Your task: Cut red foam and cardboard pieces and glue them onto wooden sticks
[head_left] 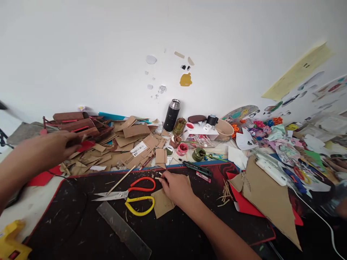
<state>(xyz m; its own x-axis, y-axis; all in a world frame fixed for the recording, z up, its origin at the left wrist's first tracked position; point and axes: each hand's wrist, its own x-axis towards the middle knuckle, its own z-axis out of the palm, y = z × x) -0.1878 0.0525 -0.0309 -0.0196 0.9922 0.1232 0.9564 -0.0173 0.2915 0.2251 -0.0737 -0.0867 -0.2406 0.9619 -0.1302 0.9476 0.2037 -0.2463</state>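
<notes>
My left hand (58, 146) is raised at the left over a pile of cardboard scraps (123, 155), beside a red-brown cardboard model (78, 124). Its fingers are curled but look apart; nothing plainly shows between them. At the centre my right hand (177, 187) rests over a square piece of cardboard (162, 204), thumb and fingertips pinched on a short wooden stick (158, 178). Left of that lie scissors (127, 195) with one orange and one yellow handle. A longer thin stick (121, 180) touches their blades. In front is a clear ruler (124, 231).
Behind the mat are a black flask (172, 115), open paint jars (182, 148) and a box cutter (197, 168). On the right lie thin sticks (225, 193), a large cardboard sheet (267, 198) and a white cable (314, 206). A yellow glue gun (13, 238) is at lower left.
</notes>
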